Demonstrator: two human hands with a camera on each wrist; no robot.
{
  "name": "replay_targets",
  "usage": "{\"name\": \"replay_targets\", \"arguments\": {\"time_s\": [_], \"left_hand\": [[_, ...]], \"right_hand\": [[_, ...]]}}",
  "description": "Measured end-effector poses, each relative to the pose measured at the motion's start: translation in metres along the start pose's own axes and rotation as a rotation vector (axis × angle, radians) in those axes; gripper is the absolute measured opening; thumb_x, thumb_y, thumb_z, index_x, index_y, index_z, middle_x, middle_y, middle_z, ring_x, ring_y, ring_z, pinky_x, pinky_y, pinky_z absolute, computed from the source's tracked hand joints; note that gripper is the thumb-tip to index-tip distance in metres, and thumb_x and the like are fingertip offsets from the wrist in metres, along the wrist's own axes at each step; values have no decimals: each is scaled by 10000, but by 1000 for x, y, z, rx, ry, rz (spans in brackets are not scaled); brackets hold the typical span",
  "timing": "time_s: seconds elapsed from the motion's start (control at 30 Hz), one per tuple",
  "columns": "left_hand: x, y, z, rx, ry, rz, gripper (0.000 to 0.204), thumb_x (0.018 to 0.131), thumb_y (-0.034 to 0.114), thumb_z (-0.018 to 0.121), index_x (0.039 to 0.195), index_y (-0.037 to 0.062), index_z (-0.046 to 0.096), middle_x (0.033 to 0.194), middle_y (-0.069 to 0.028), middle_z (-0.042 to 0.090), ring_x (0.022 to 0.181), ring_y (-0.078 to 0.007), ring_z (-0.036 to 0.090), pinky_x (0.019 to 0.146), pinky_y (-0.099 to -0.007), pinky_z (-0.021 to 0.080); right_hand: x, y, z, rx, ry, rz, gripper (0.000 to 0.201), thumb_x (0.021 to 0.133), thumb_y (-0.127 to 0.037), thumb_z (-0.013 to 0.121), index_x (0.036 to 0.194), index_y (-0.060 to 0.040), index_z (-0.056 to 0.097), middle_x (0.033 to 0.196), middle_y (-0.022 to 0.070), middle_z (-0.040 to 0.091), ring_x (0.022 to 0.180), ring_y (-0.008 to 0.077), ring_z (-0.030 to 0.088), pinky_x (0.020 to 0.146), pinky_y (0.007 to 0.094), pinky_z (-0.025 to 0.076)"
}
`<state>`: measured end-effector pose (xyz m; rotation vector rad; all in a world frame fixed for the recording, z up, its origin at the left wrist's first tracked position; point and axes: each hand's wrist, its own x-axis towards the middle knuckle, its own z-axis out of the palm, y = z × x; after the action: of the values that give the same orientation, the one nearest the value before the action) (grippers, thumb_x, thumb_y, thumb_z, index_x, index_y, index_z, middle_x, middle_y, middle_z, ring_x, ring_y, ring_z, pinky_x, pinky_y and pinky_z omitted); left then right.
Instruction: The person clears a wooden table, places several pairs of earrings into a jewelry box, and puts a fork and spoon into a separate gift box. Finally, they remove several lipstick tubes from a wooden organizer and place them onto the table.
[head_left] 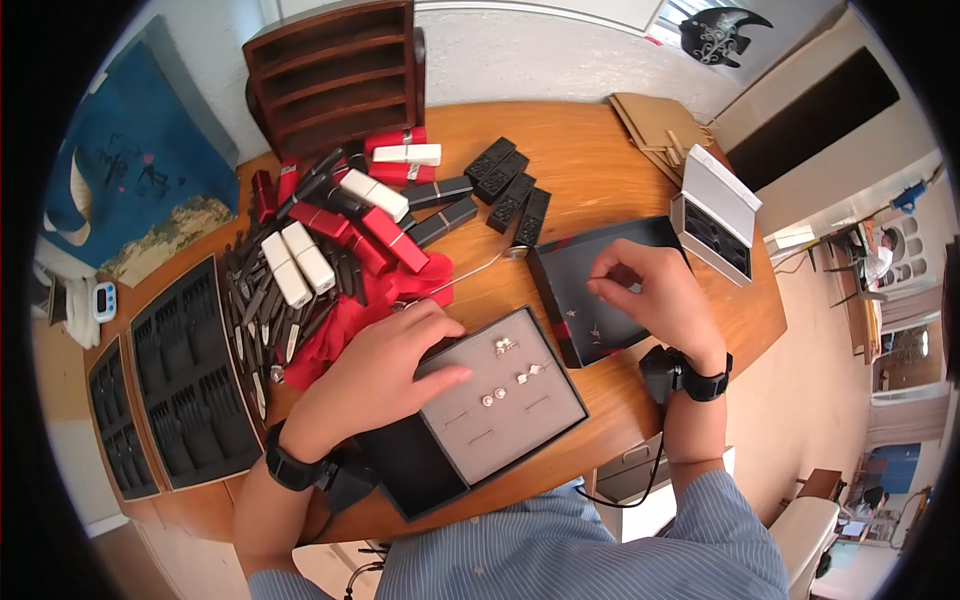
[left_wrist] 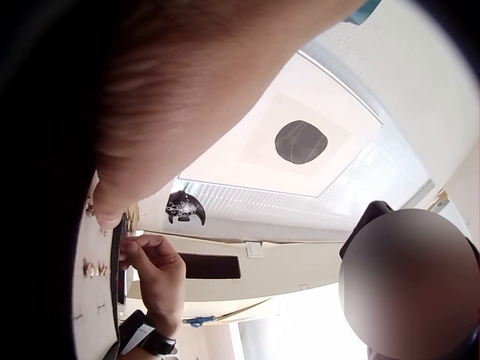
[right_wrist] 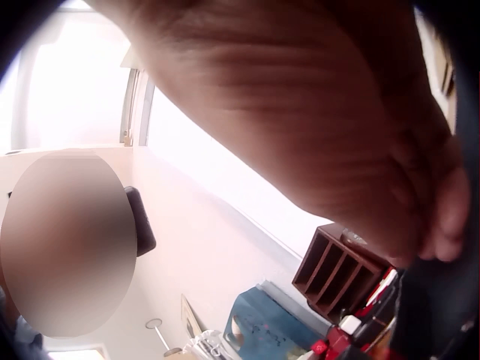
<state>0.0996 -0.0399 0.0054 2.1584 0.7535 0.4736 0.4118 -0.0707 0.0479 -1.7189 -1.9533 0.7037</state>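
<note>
A grey padded tray (head_left: 505,420) in a black box holds several small pearl-like and shiny earrings (head_left: 494,397). My left hand (head_left: 385,375) lies over its upper left edge, fingers relaxed and thumb extended over the pad. To the right, a black box (head_left: 560,345) has small earrings (head_left: 595,332) inside. My right hand (head_left: 655,300) is above this box, fingers bent and thumb near the index finger; whether anything is between them is hidden. The right wrist view shows the fingertips (right_wrist: 448,244) close together beside a dark surface.
Red, white and black small boxes (head_left: 375,195) are piled at the left among dark strips and red cloth. Black slotted trays (head_left: 190,380) lie far left. A wooden rack (head_left: 335,75) stands behind. An open white box (head_left: 720,210) and brown cardboard (head_left: 660,125) lie at the right.
</note>
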Motion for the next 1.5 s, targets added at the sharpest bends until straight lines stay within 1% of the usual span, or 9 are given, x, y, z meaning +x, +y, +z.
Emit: {"name": "replay_targets", "arguments": {"time_s": [0.2, 0.4, 0.6, 0.7, 0.77, 0.8, 0.87, 1.17, 1.5], "left_hand": [[0, 0, 0, -9, -11, -15, 354, 900, 230, 740, 1113, -19, 606, 1028, -138, 583, 928, -315, 614, 800, -367, 505], [1, -1, 0, 8, -27, -27, 323, 916, 235, 716, 1096, -15, 616, 1019, -136, 595, 919, -321, 614, 776, -384, 503], [-1, -3, 2, 16, -15, -42, 308, 909, 226, 713, 1088, -11, 631, 1017, -139, 612, 929, -325, 623, 773, -395, 505], [-1, -4, 3, 16, -7, -33, 310, 907, 231, 713, 1084, -11, 633, 1019, -140, 614, 932, -328, 626, 774, -397, 507], [-1, -4, 3, 19, -5, -33, 312, 908, 234, 713, 1084, -10, 633, 1022, -141, 615, 935, -329, 628, 775, -398, 508], [-1, -4, 3, 19, -6, -29, 316, 909, 238, 711, 1087, -11, 632, 1022, -142, 615, 938, -331, 628, 778, -401, 508], [-1, -4, 3, 19, -5, -27, 321, 911, 242, 710, 1089, -13, 632, 1022, -143, 616, 942, -333, 629, 781, -404, 508], [-1, -6, 4, 8, 13, -7, 295, 903, 196, 694, 1089, -23, 628, 1007, -146, 611, 941, -343, 631, 784, -413, 511], [-1, -6, 6, -4, 25, -5, 261, 890, 149, 697, 1086, -14, 636, 988, -138, 611, 913, -334, 631, 770, -406, 514]], "right_hand": [[-10, -28, 17, 235, -40, 29, 113, 844, -33, 761, 949, -8, 727, 819, 96, 708, 719, 192, 678, 655, 285, 528], [-18, -57, 45, 271, -213, -394, 124, 822, 3, 769, 940, -35, 756, 878, 64, 688, 769, 217, 675, 667, 310, 533], [-25, -63, 64, 292, -400, -436, 238, 852, 32, 728, 1074, -52, 733, 966, 67, 633, 861, 217, 656, 726, 320, 530], [-27, -68, 70, 251, -373, -489, 218, 855, 36, 723, 1058, -43, 724, 952, 64, 637, 862, 232, 660, 737, 332, 534], [-29, -71, 72, 302, -393, -291, 188, 854, 20, 731, 1032, -39, 713, 945, 66, 639, 872, 243, 664, 750, 346, 535], [-28, -71, 72, 301, -396, -293, 188, 854, 20, 731, 1032, -39, 713, 945, 66, 639, 872, 243, 664, 750, 346, 535], [-24, -69, 71, 233, -349, -418, 154, 841, -1, 749, 984, -46, 712, 935, 77, 643, 885, 248, 670, 759, 357, 536], [-23, -65, 79, 157, -304, -532, 125, 811, -19, 759, 918, -33, 696, 963, 81, 556, 900, 275, 563, 769, 374, 500], [-20, -65, 84, 155, -232, -488, 164, 794, -25, 773, 937, -37, 694, 943, 83, 565, 896, 277, 563, 788, 374, 493]]}}
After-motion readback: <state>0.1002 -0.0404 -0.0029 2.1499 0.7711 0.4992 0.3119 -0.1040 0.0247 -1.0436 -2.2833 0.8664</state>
